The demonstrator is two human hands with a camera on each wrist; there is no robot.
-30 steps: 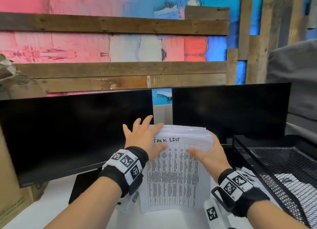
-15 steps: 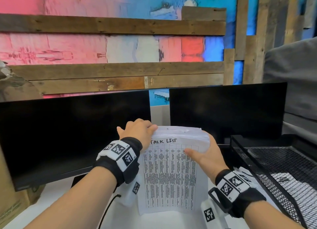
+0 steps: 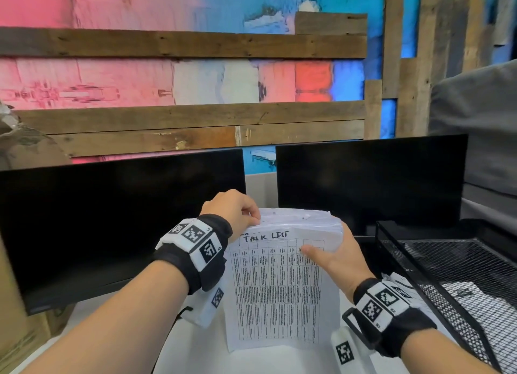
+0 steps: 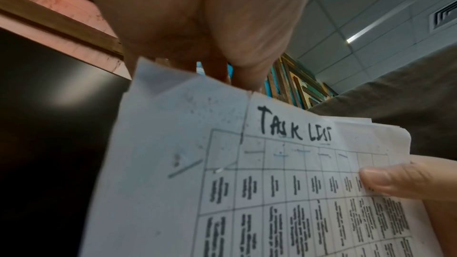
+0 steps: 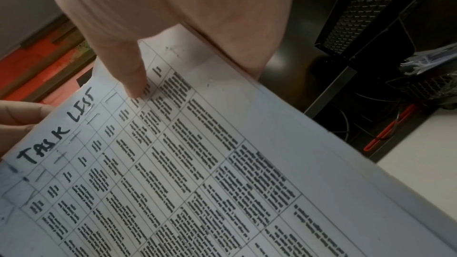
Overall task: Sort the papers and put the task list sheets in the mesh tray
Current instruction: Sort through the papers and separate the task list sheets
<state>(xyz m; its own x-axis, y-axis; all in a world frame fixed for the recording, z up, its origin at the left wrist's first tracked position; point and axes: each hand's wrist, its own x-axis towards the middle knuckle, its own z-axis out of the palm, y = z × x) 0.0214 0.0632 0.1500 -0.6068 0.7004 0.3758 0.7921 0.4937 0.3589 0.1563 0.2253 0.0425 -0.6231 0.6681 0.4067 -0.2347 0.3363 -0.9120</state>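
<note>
I hold a paper stack (image 3: pixel 282 289) upright on the white desk, between the two monitors. Its front sheet (image 4: pixel 272 183) carries the handwritten heading "TASK LIST" above a printed table (image 5: pixel 197 163). My right hand (image 3: pixel 321 247) grips the stack's upper right edge, thumb (image 5: pixel 133 79) on the front sheet and fingers hidden behind. My left hand (image 3: pixel 253 219) pinches the stack's top left corner with curled fingers (image 4: pixel 222 73). The black mesh tray (image 3: pixel 414 256) stands to the right and holds a printed sheet (image 3: pixel 481 309).
Two dark monitors (image 3: pixel 112 222) (image 3: pixel 369 183) stand close behind the stack. A cardboard box (image 3: pixel 16 331) is at the left edge and a grey fabric mass (image 3: pixel 481 122) at the far right. White tagged objects (image 3: pixel 344 351) lie on the desk near my wrists.
My left hand, spread flat against the stack's top left a second ago, has curled and now pinches the top left corner. The right hand keeps its grip.
</note>
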